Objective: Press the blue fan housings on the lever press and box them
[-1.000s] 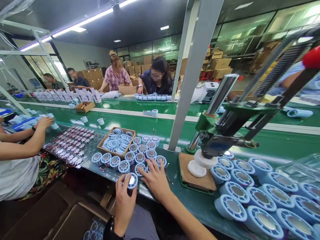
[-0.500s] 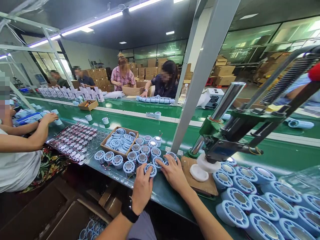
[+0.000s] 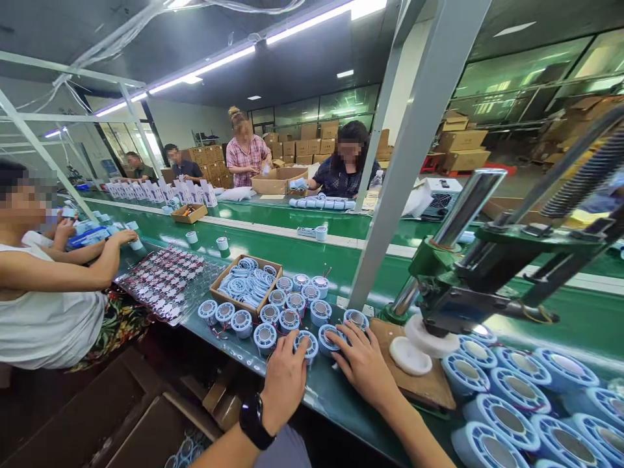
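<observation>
My left hand (image 3: 286,372), with a dark watch on its wrist, has its fingers curled round a light-blue round cup-shaped unit (image 3: 312,351) with a slotted rim and grey centre disc. Just to the right, my right hand (image 3: 363,361) grips a second unit (image 3: 325,338) of the same kind, its fingers over the top. Beyond those fingers stands another unit (image 3: 355,318), close to the fingertips. More units (image 3: 288,319) with thin red wires are grouped ahead of my left hand. Both held units rest on the green bench (image 3: 238,351).
Right of my hands stands a lever press (image 3: 453,305) above a white round seat (image 3: 410,355) on a brown board (image 3: 436,390). Many finished-looking units (image 3: 507,416) crowd the right. A carton of blue rings (image 3: 229,302) and a wired-board tray (image 3: 170,279) lie left. A grey post (image 3: 390,201) rises ahead.
The camera view has shifted, so the bench appears lower and further right. The unit under my right hand sits slightly nearer me, apart from the group. A co-worker opposite now holds something light blue.
</observation>
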{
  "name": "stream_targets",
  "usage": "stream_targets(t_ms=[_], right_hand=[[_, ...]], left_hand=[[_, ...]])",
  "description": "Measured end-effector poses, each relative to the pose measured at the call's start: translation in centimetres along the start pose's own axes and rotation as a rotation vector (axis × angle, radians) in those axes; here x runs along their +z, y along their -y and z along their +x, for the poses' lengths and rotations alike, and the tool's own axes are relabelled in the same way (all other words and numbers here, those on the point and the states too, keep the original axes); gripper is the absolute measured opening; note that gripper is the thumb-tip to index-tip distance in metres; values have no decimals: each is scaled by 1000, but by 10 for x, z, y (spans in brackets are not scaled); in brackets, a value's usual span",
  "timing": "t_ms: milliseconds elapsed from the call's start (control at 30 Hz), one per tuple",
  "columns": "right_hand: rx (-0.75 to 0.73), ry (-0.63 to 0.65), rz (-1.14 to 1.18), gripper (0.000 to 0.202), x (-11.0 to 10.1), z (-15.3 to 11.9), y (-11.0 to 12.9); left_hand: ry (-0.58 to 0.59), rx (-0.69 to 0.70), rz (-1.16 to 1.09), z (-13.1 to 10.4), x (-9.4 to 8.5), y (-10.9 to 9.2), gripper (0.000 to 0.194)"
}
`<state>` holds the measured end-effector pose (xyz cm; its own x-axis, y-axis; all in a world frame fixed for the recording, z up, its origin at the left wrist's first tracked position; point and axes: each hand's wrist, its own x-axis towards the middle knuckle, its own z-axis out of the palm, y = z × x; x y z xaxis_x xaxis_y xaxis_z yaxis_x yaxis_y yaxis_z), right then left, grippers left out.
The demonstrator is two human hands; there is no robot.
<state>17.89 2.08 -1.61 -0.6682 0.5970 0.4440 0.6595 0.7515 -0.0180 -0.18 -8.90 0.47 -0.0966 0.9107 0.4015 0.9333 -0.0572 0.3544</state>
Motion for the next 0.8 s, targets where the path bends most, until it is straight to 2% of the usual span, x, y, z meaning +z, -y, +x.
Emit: stream_targets(t_ms=[100, 167, 267, 367, 500, 600, 700, 800], right_hand=[[26, 9, 7, 36, -4, 4, -2], [76, 30, -3, 45, -9, 11, -4], [160, 145, 8, 59, -16, 22, -6], [178, 213, 45, 58, -20, 23, 0], [120, 166, 52, 56, -21, 7, 16], [108, 137, 31, 56, -19, -10, 23], [90, 92, -2, 57, -16, -23, 25], [27, 20, -32, 57, -13, -32, 22]], left_hand=[[-43, -15, 70, 3, 1, -1, 51], [-78, -35, 100, 3, 2, 1, 49], [-117, -48, 113, 0, 3, 4, 46], [-123, -19, 101, -3, 4, 7, 46], [-105, 56, 69, -1, 5, 7, 43], [-109, 40, 80, 1, 3, 8, 38], [-106, 14, 103, -4, 0, 8, 39], [-106, 51, 89, -4, -10, 12, 36]])
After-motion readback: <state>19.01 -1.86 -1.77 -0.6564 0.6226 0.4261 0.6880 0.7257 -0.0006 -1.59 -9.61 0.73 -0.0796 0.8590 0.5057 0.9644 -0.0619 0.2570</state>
